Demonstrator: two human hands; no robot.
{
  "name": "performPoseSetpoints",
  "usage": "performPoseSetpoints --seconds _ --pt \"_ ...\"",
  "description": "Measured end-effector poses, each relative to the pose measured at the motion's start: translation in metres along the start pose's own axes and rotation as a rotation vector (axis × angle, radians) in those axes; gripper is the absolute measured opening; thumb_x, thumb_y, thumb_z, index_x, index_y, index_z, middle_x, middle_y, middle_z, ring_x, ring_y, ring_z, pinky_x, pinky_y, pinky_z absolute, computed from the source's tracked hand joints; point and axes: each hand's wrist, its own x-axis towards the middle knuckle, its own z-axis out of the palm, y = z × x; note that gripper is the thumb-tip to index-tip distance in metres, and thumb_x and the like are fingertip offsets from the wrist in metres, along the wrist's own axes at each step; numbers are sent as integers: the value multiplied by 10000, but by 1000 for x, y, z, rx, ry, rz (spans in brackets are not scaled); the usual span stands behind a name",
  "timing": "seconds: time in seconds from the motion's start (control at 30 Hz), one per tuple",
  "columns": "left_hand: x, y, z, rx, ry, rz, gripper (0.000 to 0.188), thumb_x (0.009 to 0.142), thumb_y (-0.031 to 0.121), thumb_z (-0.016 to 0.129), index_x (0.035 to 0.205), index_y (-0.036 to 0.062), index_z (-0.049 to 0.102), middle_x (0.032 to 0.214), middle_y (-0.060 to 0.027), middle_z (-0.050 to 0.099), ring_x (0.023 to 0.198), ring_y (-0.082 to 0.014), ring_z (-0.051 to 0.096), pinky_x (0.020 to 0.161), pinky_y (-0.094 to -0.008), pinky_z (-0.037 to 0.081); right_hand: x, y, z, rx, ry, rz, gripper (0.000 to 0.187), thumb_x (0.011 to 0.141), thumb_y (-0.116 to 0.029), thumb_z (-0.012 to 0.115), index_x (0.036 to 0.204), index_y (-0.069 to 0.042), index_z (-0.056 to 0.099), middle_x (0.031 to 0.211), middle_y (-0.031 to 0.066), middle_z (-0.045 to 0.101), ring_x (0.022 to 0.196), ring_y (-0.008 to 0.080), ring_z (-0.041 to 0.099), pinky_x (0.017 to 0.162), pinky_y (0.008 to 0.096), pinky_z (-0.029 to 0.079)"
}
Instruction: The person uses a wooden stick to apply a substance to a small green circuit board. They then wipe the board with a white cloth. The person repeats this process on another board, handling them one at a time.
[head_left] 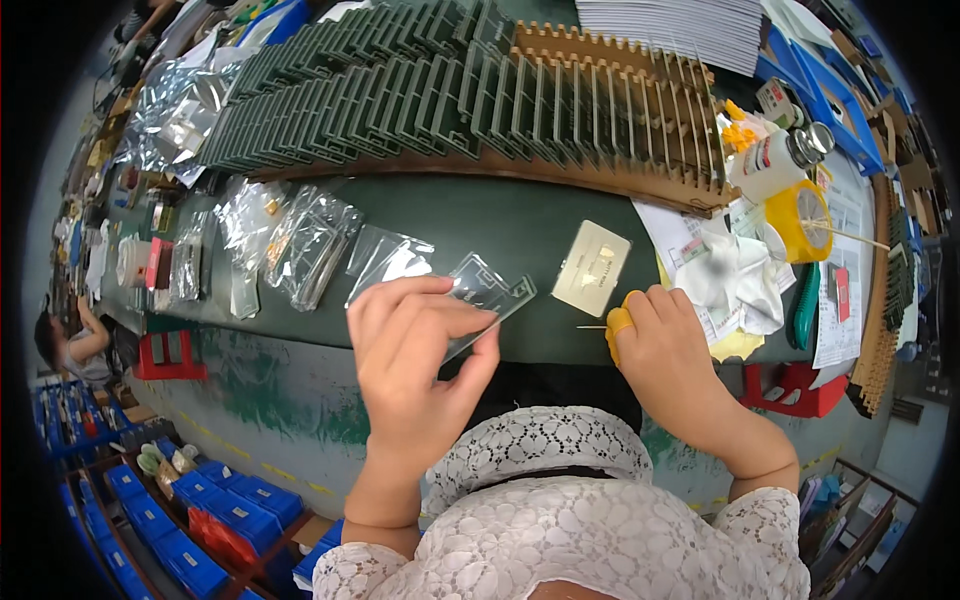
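Observation:
My left hand (415, 365) is closed, thumb against fingers, on the edge of a clear panel (490, 290) with a green corner, held tilted above the table. In my right hand (668, 355) is a yellow-handled tool (622, 335); its thin metal tip points left, toward the panel but apart from it. The fingers wrap round the handle, so its full shape is hidden. Between and beyond the hands lies a flat cream rectangular case (592, 268) with print on it. Clear film pieces (385, 262) lie just beyond my left hand.
Brown slotted racks (600, 180) of upright green-framed panels (400, 105) span the back. At right are a white bottle (768, 168), a yellow round container (800, 220) with a stick, a white cloth (735, 285) and a green-handled tool (805, 305). Plastic-wrapped packs (310, 245) lie left.

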Motion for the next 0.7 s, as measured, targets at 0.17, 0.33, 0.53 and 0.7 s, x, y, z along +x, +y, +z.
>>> performPoseSetpoints --seconds 0.17,0.33,0.53,0.7 --pt "-4 -1 -3 13 15 1 216 653 -22 761 791 92 640 803 -8 667 917 -243 639 883 -378 402 5 2 -6 -78 -68 -62 134 637 -52 677 724 -23 579 793 90 498 781 235 474 698 345 388" --pt "-9 -6 -3 16 35 -41 215 657 -22 758 794 97 642 799 -6 668 909 -244 643 879 -377 402 -6 11 -7 353 59 194 199 677 -49 728 816 -14 590 840 107 515 819 291 507 737 379 417" --pt "-8 0 4 8 1 -30 224 653 -20 759 798 101 640 801 -8 665 905 -245 643 883 -382 405 -8 17 -2 395 211 232 252 716 -23 723 949 -20 626 860 117 513 809 311 509 728 393 416" --pt "-6 2 8 19 0 -13 231 650 -20 761 803 103 640 800 -8 660 903 -246 644 886 -388 410 -3 20 14 323 325 199 264 701 -27 740 941 3 635 859 107 513 789 290 500 705 383 406"
